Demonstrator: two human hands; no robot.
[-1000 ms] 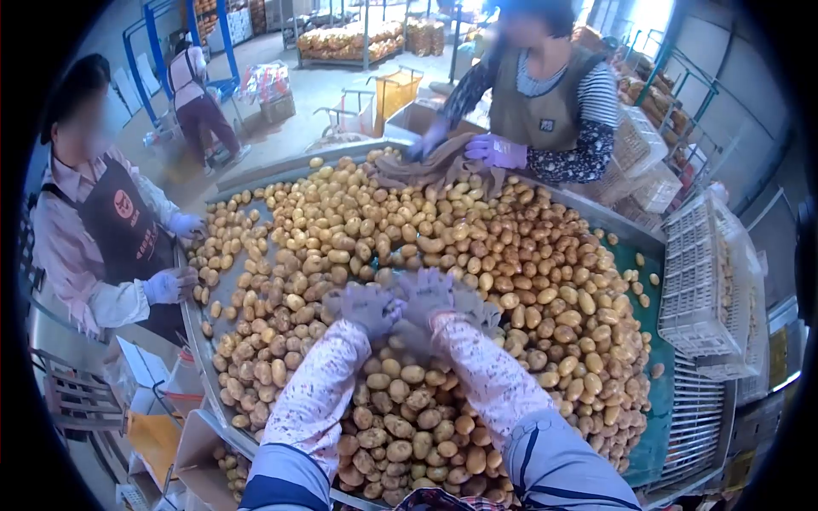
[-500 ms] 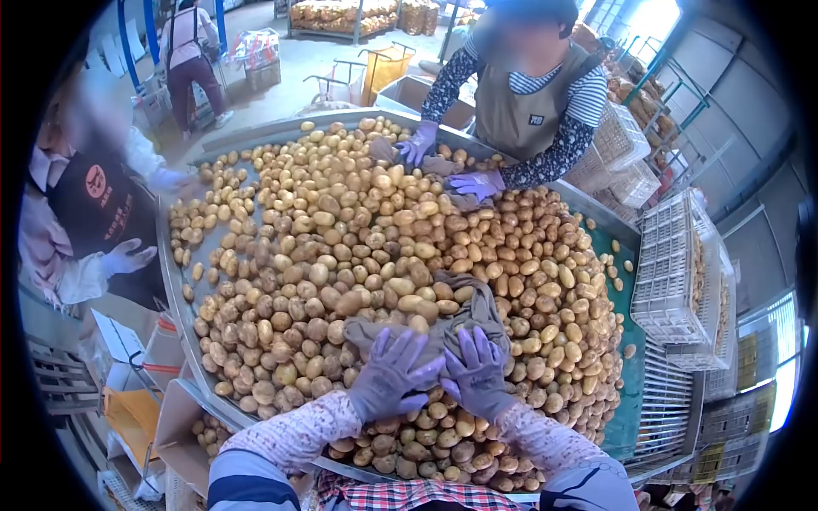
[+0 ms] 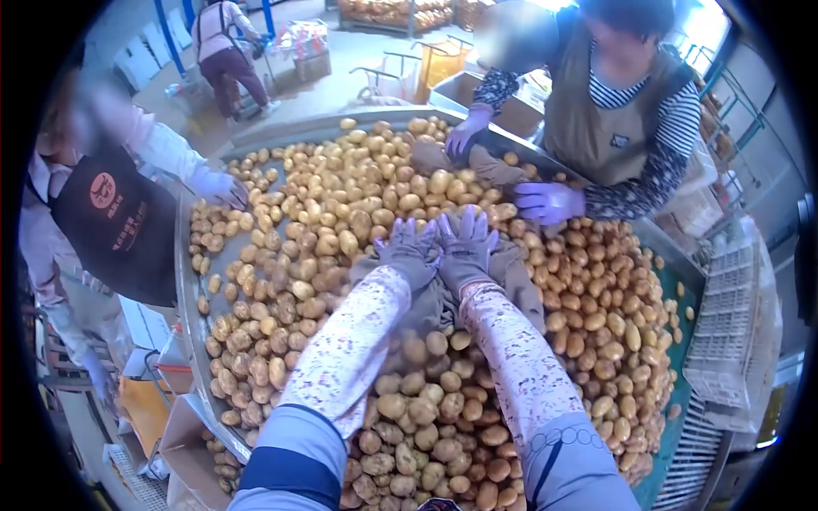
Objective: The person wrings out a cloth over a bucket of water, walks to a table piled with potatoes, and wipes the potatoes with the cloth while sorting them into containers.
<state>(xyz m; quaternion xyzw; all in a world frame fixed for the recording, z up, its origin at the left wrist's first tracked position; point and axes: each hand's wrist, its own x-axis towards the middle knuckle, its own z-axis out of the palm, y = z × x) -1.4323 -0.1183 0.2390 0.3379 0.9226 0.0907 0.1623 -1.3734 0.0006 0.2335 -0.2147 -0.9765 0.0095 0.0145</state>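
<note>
My left hand (image 3: 411, 254), in a grey and purple glove, lies spread on a grey-brown cloth (image 3: 515, 277) over the potatoes. Close beside it my right hand (image 3: 466, 249), gloved the same way, rests on the cloth with its fingers stretched forward. Both arms reach out over the heap of potatoes (image 3: 417, 409). The cloth is bunched under and around the hands, and part of it is hidden by my forearms. Neither hand is closed round anything.
A co-worker across the metal table (image 3: 198, 341) has gloved hands at a second cloth (image 3: 494, 166). Another co-worker at the left reaches toward potatoes. White crates (image 3: 724, 315) stand at the right, above a slatted grate (image 3: 692, 460). A cardboard box (image 3: 192, 451) is at lower left.
From near the front edge, my hands and the cloth have moved forward over the potatoes. The left co-worker's one hand has come to the potatoes, the other has dropped beside the table.
</note>
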